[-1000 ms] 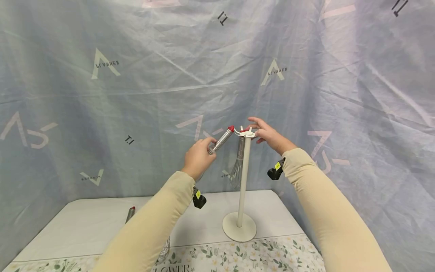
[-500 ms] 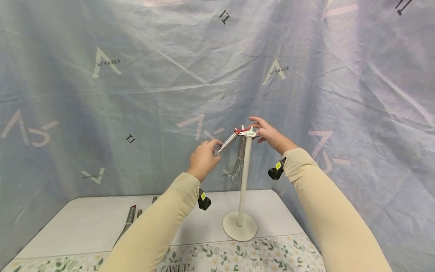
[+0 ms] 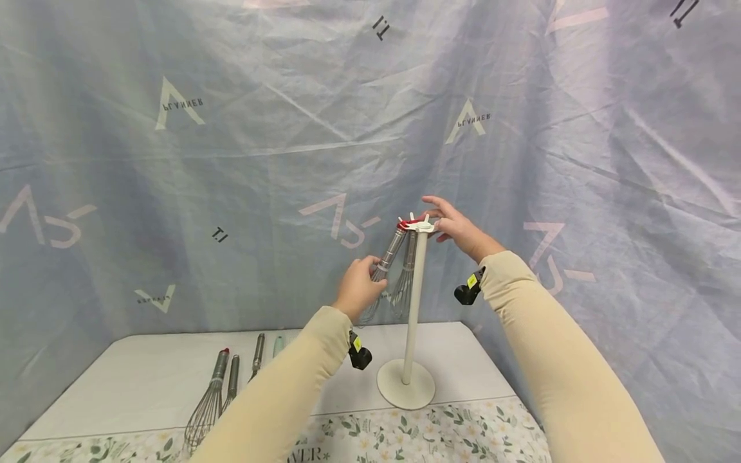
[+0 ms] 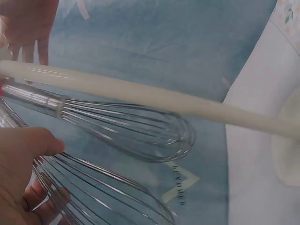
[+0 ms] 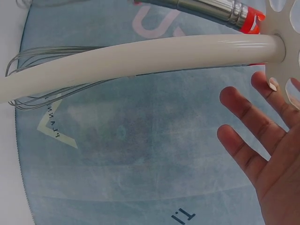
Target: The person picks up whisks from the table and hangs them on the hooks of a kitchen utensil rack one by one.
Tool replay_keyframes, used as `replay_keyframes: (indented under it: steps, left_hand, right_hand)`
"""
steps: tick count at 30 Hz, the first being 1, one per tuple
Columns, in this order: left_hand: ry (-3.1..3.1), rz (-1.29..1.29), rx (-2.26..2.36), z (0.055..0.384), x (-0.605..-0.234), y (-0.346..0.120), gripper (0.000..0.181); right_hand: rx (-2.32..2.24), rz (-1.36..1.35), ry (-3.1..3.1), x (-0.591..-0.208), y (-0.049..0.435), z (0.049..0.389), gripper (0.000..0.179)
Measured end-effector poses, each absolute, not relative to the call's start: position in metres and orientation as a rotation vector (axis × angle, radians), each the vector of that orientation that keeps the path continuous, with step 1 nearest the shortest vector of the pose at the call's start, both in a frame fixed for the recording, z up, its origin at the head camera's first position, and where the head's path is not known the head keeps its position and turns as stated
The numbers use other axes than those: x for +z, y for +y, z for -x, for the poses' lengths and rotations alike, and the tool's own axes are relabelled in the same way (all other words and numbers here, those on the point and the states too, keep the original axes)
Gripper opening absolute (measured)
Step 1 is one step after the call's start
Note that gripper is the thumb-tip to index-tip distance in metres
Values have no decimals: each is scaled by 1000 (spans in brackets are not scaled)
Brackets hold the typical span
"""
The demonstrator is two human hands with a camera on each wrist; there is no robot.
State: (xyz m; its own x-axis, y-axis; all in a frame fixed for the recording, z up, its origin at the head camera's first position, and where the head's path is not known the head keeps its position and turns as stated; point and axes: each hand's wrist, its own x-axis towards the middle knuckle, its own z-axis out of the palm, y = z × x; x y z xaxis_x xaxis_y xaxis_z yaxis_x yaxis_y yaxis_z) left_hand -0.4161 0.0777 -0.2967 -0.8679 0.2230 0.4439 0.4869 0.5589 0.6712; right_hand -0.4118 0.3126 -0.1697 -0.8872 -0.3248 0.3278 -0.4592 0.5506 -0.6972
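Note:
My left hand [image 3: 360,286] pinches a metal whisk [image 3: 392,247] between thumb and fingers where its wires meet the handle. The red end of that whisk is up at the white top of a hanging stand [image 3: 414,302], and its wire loops [image 4: 110,192] point down. Beside it a second whisk [image 4: 126,124] hangs from the same top, close to the pole. My right hand [image 3: 460,228] is at the right of the stand's top, thumb by the rim, other fingers extended and spread. In the right wrist view its fingers [image 5: 253,124] look straight and the thumb is hidden.
Several whisks lie on the table at left, one large with a red tip [image 3: 220,365]. A pale green handle [image 3: 279,344] shows past my left sleeve. The stand's round base [image 3: 406,400] is on the white table [image 3: 457,360]; a printed curtain [image 3: 278,161] surrounds it.
The held whisk has swung from a slant to nearly upright as my left hand moved right and down, its red end reaching the stand's top. My right hand has hardly moved.

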Motion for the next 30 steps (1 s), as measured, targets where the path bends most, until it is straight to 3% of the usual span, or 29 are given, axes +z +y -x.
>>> replay_keyframes:
  steps: [15, 30]
  left_hand:
    - [-2549, 486, -1436, 417, -362, 84, 67]
    - [-2698, 463, -1564, 409, -384, 69, 71]
  right_hand:
    - [1241, -682, -2612, -173, 313, 413, 78]
    - [1193, -729, -2608, -171, 316, 414, 78]
